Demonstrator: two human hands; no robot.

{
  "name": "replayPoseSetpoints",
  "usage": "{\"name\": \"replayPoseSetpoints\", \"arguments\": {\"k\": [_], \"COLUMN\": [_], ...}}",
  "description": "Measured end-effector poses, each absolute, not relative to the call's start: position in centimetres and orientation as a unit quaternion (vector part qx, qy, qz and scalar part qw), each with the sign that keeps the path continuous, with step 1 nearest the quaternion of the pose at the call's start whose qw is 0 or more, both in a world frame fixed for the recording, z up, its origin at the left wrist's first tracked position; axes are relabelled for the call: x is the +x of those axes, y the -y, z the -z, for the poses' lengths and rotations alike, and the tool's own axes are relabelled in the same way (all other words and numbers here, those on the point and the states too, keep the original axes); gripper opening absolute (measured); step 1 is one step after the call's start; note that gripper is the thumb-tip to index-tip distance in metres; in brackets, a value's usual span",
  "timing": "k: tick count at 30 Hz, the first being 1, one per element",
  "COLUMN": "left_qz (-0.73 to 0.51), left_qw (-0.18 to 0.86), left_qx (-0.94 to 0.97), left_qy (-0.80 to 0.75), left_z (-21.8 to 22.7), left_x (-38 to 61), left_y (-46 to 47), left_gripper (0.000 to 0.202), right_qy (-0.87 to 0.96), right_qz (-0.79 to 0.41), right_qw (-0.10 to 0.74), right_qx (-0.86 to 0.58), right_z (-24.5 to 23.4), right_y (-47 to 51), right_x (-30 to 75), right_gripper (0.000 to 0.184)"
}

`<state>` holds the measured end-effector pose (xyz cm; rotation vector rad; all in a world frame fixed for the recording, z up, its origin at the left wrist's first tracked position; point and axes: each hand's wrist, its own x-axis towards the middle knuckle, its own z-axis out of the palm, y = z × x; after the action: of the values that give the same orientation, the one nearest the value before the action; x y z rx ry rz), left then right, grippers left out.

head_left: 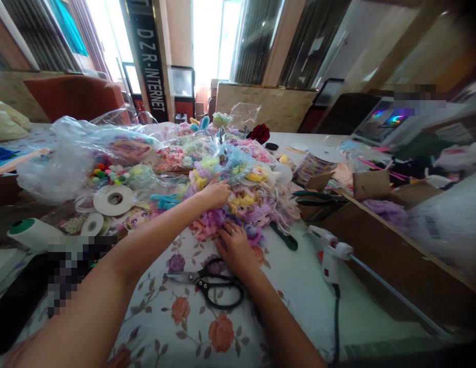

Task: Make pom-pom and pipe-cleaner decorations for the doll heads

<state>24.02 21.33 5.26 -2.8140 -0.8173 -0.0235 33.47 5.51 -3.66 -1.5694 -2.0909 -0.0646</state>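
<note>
My left hand [214, 194] reaches forward into a heap of small colourful craft pieces [241, 204], its fingers bent down among them; what they hold, if anything, is hidden. My right hand [235, 248] lies flat with fingers stretched out at the near edge of the same heap, touching purple and pink pieces. A ring shows on one finger. Black-handled scissors [210, 286] lie on the floral tablecloth [184, 327] just under my right wrist.
A white glue gun [330, 253] stands to the right with its cord running toward me. Green-handled pliers [318, 198] lie by a cardboard box [376, 240]. Ribbon rolls [114, 200] and clear plastic bags [76, 153] of trinkets fill the left. A ribbon spool [318, 163] sits behind.
</note>
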Motion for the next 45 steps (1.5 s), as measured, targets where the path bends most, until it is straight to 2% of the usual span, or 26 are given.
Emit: {"name": "replayPoseSetpoints", "arguments": {"k": [4,9,14,27,33,36,45], "left_qz": [-0.005,-0.019,-0.037,0.030,0.049,0.030,0.023], "left_qw": [0.124,0.150,0.155,0.168,0.175,0.152,0.165], "left_qx": [-0.933,-0.904,-0.890,-0.866,-0.944,-0.960,-0.918], "left_qy": [0.339,0.400,0.428,0.469,0.276,0.234,0.360], "left_z": [-4.2,-3.6,-3.2,-4.0,-4.7,-4.7,-5.5], "left_x": [23.3,22.0,21.6,20.7,21.8,23.0,24.1], "left_y": [-22.7,-24.3,-24.9,-24.3,-23.5,-23.9,-27.6], "left_gripper": [0.033,0.044,0.053,0.045,0.033,0.028,0.046], "right_qy": [0.769,0.769,0.769,0.770,0.772,0.771,0.773], "right_qz": [0.010,-0.001,-0.015,-0.017,-0.016,-0.019,-0.011], "right_qw": [0.241,0.229,0.226,0.221,0.218,0.220,0.225], "right_qx": [-0.592,-0.597,-0.598,-0.598,-0.597,-0.597,-0.593], "right_z": [3.4,3.1,3.1,3.0,3.3,3.4,3.3], "right_y": [-5.3,-5.3,-5.3,-5.3,-5.3,-5.4,-5.3], "right_x": [33.5,33.6,33.6,33.6,33.5,33.5,33.7], "right_gripper": [0.019,0.028,0.028,0.030,0.029,0.031,0.026]}}
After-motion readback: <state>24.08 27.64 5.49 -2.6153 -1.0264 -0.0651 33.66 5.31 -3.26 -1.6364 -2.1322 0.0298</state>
